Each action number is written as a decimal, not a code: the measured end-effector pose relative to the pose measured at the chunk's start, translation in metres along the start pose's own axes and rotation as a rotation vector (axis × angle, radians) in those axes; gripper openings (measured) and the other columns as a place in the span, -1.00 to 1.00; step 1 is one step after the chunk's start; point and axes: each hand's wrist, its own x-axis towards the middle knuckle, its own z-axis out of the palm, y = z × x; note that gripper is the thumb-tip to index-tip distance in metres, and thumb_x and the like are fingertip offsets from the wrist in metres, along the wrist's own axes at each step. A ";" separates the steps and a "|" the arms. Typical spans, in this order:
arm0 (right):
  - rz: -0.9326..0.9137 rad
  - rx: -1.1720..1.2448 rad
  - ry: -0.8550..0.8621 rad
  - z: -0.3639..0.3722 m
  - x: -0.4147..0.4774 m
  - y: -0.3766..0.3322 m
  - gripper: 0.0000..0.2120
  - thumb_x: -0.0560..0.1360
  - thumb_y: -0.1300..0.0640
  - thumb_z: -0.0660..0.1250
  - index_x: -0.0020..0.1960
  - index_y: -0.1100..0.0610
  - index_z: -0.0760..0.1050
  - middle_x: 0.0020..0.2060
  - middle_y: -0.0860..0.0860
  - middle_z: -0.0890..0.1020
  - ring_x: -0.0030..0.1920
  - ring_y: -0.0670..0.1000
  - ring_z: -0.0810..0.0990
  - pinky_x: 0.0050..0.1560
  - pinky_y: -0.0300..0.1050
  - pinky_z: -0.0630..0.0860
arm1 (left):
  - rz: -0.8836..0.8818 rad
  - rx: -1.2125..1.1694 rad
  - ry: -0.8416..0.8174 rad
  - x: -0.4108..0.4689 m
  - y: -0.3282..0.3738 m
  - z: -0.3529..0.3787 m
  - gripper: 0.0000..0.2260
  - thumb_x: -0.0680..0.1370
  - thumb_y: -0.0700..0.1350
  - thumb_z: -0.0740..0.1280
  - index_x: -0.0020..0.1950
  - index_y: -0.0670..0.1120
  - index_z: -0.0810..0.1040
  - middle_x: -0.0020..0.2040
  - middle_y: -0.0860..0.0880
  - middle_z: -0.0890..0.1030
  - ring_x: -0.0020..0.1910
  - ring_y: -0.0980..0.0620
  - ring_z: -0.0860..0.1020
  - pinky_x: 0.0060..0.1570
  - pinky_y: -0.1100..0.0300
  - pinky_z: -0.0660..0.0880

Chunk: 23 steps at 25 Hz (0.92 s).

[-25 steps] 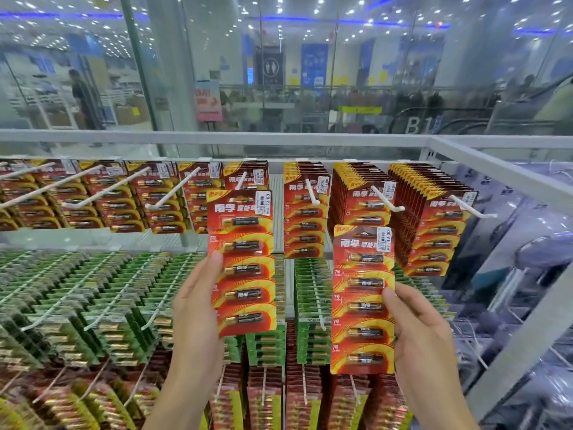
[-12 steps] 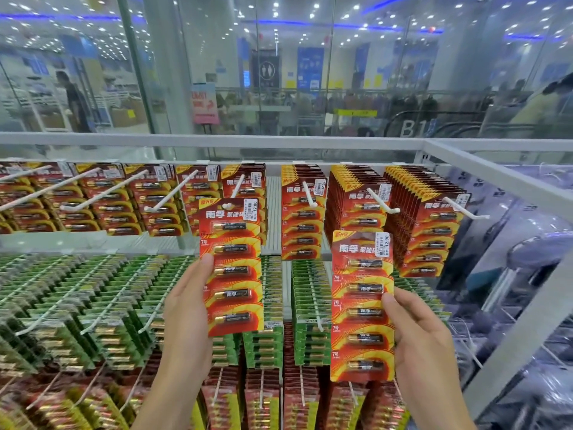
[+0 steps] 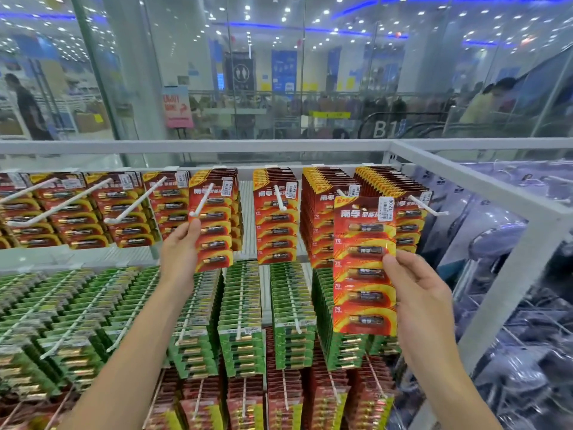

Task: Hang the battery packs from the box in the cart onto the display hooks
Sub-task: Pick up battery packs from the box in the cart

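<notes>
Head view: since half a second ago the left battery pack (image 3: pixel 214 231) has moved up, and the white hook (image 3: pixel 203 201) now pokes out through its top, in front of the stack (image 3: pixel 235 212) already hanging there. The right battery pack (image 3: pixel 364 268) has risen too. Both strips stand upright, long axis vertical, header cards up and printed faces toward the camera. The left hand (image 3: pixel 181 256) sits below and left of the hook's tip, thumb and fingers pinching the left pack's left edge. Well right of the hook, the right hand (image 3: pixel 424 296) pinches the right pack's right edge, with the pack to its left.
</notes>
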 end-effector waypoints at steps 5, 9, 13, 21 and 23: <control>0.004 -0.071 -0.023 -0.001 -0.004 -0.007 -0.87 0.64 0.05 0.32 0.06 -0.02 0.65 -0.05 -0.04 0.76 -0.02 0.02 0.75 0.02 0.13 0.65 | -0.020 -0.047 0.074 0.019 -0.007 0.011 -0.91 0.68 -0.02 0.34 0.12 0.04 0.63 0.00 0.02 0.75 -0.11 0.01 0.75 -0.21 0.08 0.65; 0.068 -0.062 -0.043 0.000 0.001 -0.007 -0.88 0.65 0.06 0.33 0.07 0.02 0.65 -0.07 -0.02 0.76 -0.06 0.05 0.76 -0.04 0.11 0.65 | -0.003 -0.032 0.112 0.025 -0.018 0.012 -0.97 0.65 -0.01 0.40 0.04 0.08 0.64 0.04 0.01 0.74 0.01 -0.03 0.73 -0.02 -0.01 0.66; 0.037 -0.133 -0.037 0.018 0.034 0.003 -0.85 0.69 0.07 0.28 0.09 0.04 0.63 -0.12 -0.05 0.76 -0.13 -0.02 0.76 -0.16 0.00 0.67 | 0.056 0.015 0.132 0.023 -0.025 0.010 -0.89 0.66 -0.01 0.38 0.17 0.03 0.63 0.09 -0.01 0.72 0.06 -0.07 0.71 0.10 -0.12 0.66; -0.038 -0.231 0.016 0.037 0.093 0.046 -0.80 0.67 -0.06 0.29 0.20 -0.01 0.60 0.06 -0.09 0.70 0.12 -0.04 0.67 0.22 0.15 0.61 | 0.154 0.167 0.174 0.003 -0.031 0.003 -0.73 0.68 0.04 0.33 0.35 0.00 0.60 0.21 0.04 0.66 0.21 0.00 0.62 0.29 -0.12 0.57; -0.049 -0.216 0.037 0.030 0.092 0.052 -0.81 0.66 -0.03 0.30 0.20 -0.01 0.61 0.06 -0.10 0.70 0.11 -0.06 0.66 0.23 0.11 0.61 | 0.155 0.153 0.186 -0.012 -0.032 -0.001 -0.74 0.68 0.05 0.33 0.33 0.02 0.61 0.21 0.06 0.65 0.22 0.02 0.61 0.34 -0.11 0.54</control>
